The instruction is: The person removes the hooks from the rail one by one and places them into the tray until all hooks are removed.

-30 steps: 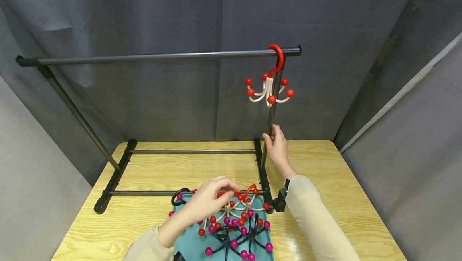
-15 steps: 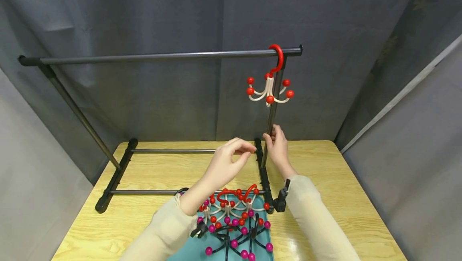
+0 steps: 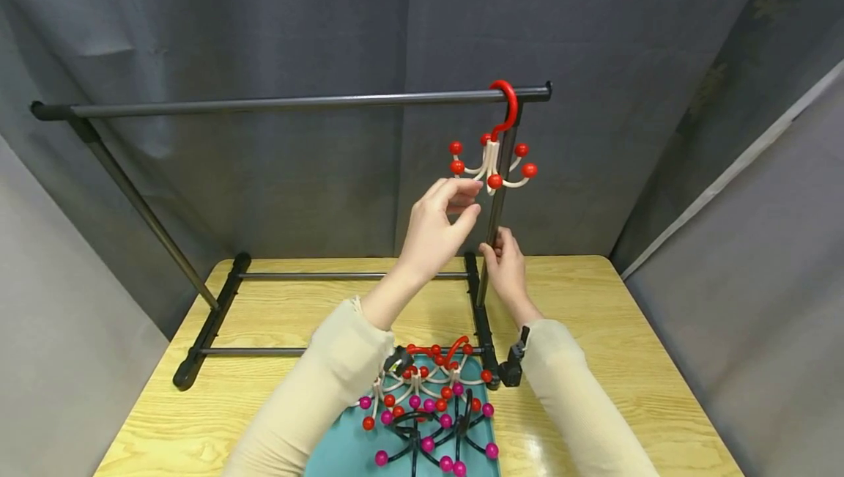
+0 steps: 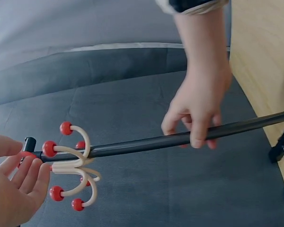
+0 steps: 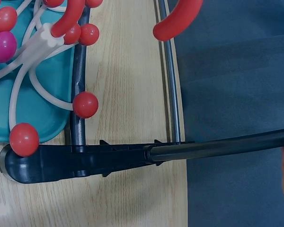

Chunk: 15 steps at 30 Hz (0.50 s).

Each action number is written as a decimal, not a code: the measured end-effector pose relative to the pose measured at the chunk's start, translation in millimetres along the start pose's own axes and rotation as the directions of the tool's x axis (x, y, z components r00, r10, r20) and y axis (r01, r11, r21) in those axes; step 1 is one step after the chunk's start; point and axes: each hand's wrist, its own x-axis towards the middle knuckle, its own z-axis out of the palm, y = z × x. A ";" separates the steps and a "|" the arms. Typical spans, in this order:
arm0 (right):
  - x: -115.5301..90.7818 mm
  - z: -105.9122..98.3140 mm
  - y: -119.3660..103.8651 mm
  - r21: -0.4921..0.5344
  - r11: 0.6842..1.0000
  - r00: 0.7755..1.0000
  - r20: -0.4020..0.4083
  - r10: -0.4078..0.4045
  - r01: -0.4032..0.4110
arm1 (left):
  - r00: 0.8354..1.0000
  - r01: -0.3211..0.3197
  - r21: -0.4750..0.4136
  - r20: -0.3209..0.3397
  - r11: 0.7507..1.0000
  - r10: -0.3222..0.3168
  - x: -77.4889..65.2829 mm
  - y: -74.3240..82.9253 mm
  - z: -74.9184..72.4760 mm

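Observation:
A white multi-arm hanger (image 3: 491, 158) with red ball tips hangs by its red hook from the right end of the rack's top bar (image 3: 297, 102). Just below and left of it, my left hand (image 3: 431, 231) is raised, thumb apart from loosely bent fingers, holding nothing. In the left wrist view that hand's fingers (image 4: 31, 177) overlap the red hook's end of the hanger. My right hand (image 3: 508, 272) grips the rack's right upright post (image 3: 499, 206) between thumb and fingers; the left wrist view shows this hand (image 4: 199, 97) around the dark tube.
A teal tray (image 3: 330, 455) at the front holds several more hangers: white ones with red balls (image 3: 455, 367) and black ones with pink balls (image 3: 415, 433). It adjoins the rack's front lower bar (image 3: 257, 352). Grey curtains (image 3: 264, 23) enclose the wooden table (image 3: 593, 316).
My left hand has risen from over the hangers in the tray to just below the hanging hanger, carrying nothing. My right hand stays on the post.

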 end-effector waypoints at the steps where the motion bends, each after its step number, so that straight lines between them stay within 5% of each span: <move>1: 0.0 -0.1 0.0 0.000 1.000 1.000 0.000 -0.004 0.004 | 1.000 -0.002 -0.002 -0.006 1.000 0.002 5.0 1.1 0.9; 7: -0.1 1.0 0.0 -0.003 1.000 1.000 0.004 -0.012 0.012 | 0.998 0.004 -0.019 -0.067 1.000 -0.005 33.1 9.5 6.3; 15: -0.2 2.0 2.2 -0.009 1.000 1.000 -0.002 -0.027 0.027 | 0.996 0.076 0.003 -0.057 0.997 -0.075 57.6 17.2 13.5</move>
